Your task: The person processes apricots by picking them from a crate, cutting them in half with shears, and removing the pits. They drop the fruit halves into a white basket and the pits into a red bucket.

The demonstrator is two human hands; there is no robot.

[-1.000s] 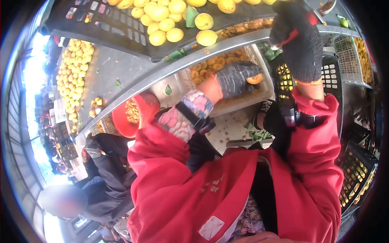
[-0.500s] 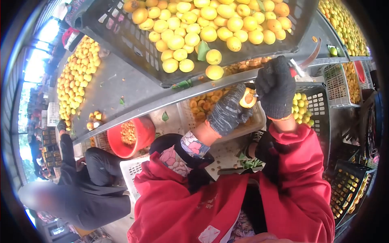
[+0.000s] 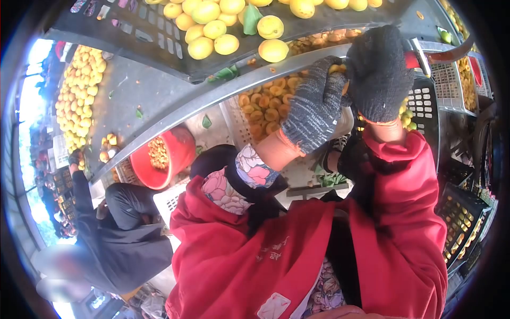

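Note:
My left hand, in a grey knitted glove, is closed round an apricot; only a sliver of its orange flesh shows between the fingers. Pressed close beside it, my right hand in a dark glove grips a curved knife. The knife's red handle and metal collar stick out on the right, with the blade pointing away from the fruit. Below the hands, a pale crate holds many halved apricots. A black crate of whole yellow apricots rests on the metal table above.
The table's raised metal edge runs just beyond my hands. A red bucket with small orange pieces stands at left, near a seated co-worker. Whole apricots are heaped on the table's left. More crates stand at right.
The view has shifted, and both hands appear higher and larger. The cut apricot face seen earlier in my left hand is now mostly covered by fingers. The knife has turned further to the right.

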